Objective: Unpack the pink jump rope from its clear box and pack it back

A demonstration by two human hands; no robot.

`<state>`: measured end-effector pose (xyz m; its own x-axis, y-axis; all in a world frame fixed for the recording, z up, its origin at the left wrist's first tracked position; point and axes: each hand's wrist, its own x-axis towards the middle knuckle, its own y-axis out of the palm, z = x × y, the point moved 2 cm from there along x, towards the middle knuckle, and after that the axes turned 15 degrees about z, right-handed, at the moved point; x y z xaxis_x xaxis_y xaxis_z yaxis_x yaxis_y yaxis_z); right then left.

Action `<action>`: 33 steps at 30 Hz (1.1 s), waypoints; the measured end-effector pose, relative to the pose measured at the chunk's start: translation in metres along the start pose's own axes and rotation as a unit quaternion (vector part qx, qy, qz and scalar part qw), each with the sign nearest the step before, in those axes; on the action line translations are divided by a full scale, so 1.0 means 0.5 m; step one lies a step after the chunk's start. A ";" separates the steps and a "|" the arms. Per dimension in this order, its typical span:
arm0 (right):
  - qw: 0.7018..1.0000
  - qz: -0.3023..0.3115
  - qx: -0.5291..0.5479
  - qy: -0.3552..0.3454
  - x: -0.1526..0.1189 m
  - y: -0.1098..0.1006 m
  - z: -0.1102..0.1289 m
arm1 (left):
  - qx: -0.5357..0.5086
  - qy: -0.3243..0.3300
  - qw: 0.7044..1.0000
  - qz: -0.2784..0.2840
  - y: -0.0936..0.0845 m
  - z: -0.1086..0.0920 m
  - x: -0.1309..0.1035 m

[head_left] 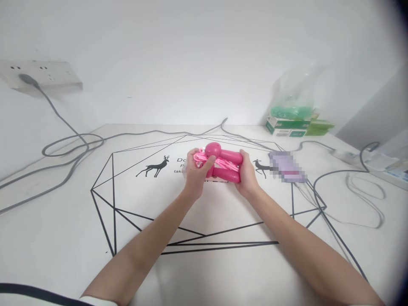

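A bundled pink jump rope (228, 164) is held above the white table between both my hands. Its two glossy, darker pink handles lie roughly side by side, with the lighter pink cord coiled between them. My left hand (196, 170) grips the rounded end of the bundle, the thumb resting on top of it. On the other side, my right hand (247, 173) is closed around the narrower ends of the handles. The fingers of both hands are partly hidden behind the bundle.
A purple phone-like object (287, 166), blurred out, lies to the right. Grey cables (68, 146) run over the table (219, 272), one to a wall socket (51, 74). Green-and-white boxes (288, 124) with a plastic bag (295, 93) stand at the back right.
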<state>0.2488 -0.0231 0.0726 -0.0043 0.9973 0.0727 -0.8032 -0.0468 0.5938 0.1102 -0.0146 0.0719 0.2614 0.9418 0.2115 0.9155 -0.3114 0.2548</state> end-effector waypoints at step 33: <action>0.988 -0.101 0.052 -0.104 -0.003 -0.010 0.000 | -0.019 0.026 0.998 -0.062 0.044 0.004 -0.022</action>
<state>0.2528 -0.0246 0.0696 0.2822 0.9540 0.1010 -0.7096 0.1367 0.6912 0.1279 -0.0317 0.0731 0.1304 0.9657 0.2246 0.9272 -0.1990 0.3174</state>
